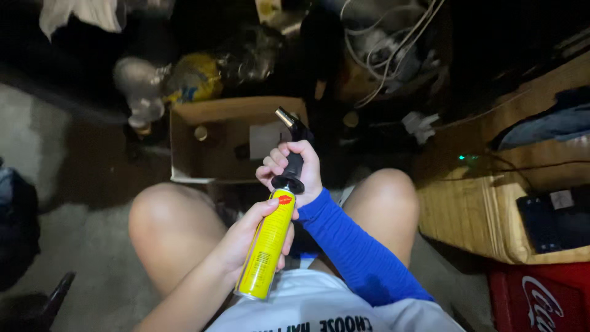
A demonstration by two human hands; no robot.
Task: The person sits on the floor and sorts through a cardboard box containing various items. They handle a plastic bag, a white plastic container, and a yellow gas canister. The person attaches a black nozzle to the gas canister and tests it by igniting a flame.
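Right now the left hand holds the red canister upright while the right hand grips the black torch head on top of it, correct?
Not quite: the canister is yellow, not red, as the head view shows. The rest stands: the left hand holds it roughly upright and the right hand grips the black torch head on top.

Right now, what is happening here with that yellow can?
A seated person holds a yellow gas canister in the left hand. The right hand, in a blue sleeve, grips the black torch head fitted on the canister's top. An open cardboard box stands on the floor beyond the knees.
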